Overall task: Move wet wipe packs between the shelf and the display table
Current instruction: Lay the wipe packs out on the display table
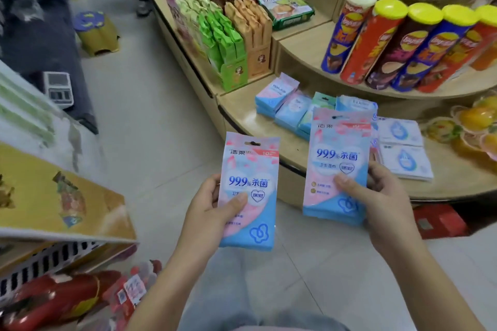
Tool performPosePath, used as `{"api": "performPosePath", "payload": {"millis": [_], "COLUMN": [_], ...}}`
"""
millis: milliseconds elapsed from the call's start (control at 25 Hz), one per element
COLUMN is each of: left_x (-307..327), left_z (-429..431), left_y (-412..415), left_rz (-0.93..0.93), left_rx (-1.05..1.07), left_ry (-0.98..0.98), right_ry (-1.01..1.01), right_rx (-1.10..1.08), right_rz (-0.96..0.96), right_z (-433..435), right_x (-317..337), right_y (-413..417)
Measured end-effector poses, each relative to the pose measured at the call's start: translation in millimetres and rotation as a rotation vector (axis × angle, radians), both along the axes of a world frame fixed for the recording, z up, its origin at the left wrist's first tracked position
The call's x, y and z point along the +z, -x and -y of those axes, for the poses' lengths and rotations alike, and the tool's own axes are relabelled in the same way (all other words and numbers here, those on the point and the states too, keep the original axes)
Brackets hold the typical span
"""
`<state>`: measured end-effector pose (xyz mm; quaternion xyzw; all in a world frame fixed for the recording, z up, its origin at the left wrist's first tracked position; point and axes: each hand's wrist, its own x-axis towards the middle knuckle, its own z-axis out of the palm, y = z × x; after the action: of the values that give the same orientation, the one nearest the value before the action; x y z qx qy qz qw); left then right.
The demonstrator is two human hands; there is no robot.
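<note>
Left hand (pixel 207 209) pinching one pink-and-blue plastic wet wipe pack (pixel 248 193), thumb across its front. Right hand (pixel 387 201) clamped on a small stack of matching packs (pixel 337 166), upright over the curved wooden display table (pixel 269 113) edge. More packs (pixel 285 105) lying on it.

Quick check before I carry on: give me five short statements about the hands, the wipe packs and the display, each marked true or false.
1. Each hand holds wet wipe packs: the left hand holds one pack, the right hand holds a stack. True.
2. The held packs are green. False: they are pink and blue.
3. More wipe packs lie on the lowest tier of the display. True.
4. The crisp tubes stand on the floor. False: they stand on the display's tier above the wipes.
5. The left hand's pack rests on the display. False: it is held in the air over the floor.
</note>
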<state>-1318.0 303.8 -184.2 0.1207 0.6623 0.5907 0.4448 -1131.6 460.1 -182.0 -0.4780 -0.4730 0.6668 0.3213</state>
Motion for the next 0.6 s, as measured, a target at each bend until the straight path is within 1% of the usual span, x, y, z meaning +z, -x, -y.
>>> {"api": "performPosePath", "payload": {"millis": [160,280,440,600], "left_x": [2,6,-8,-41], "left_z": [-73,-130,-207,-280], "left_y": [99,150,186,204], "left_rz": [-0.047,-0.068,-0.017,0.017], "left_rx": [-0.087,-0.157,-0.211,-0.226], "left_ry": [0.024,0.024,0.044,0.121], "right_ry": [0.106,0.170,0.263,0.300], "right_rx": [-0.115,-0.161,-0.269,-0.301], "right_rz": [-0.010,-0.003,0.027,0.061], "right_z": [-26,-45,-87,-151], "right_x": [-20,-32,-53,-76], "right_y": [61,94,120,142]}}
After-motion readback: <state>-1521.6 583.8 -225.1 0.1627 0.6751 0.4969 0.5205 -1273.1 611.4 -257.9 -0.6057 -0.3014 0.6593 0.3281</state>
